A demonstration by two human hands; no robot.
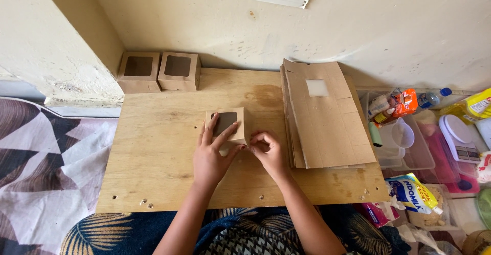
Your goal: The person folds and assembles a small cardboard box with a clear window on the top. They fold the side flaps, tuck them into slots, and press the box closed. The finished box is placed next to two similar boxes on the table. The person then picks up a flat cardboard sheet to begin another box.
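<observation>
Left hand (212,155) fingers spread flat on windowed kraft box (225,124), right hand (269,153) fingers pinching its corner — plywood board (158,158).

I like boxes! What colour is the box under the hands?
Brown box with a dark window; head view.

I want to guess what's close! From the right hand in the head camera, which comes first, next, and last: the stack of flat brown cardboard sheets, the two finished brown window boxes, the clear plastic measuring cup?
From the right hand:
1. Stack of flat brown cardboard sheets, just to its right on the wooden board.
2. Clear plastic measuring cup, farther right, off the board.
3. Two finished brown window boxes, far back left by the wall.
</observation>
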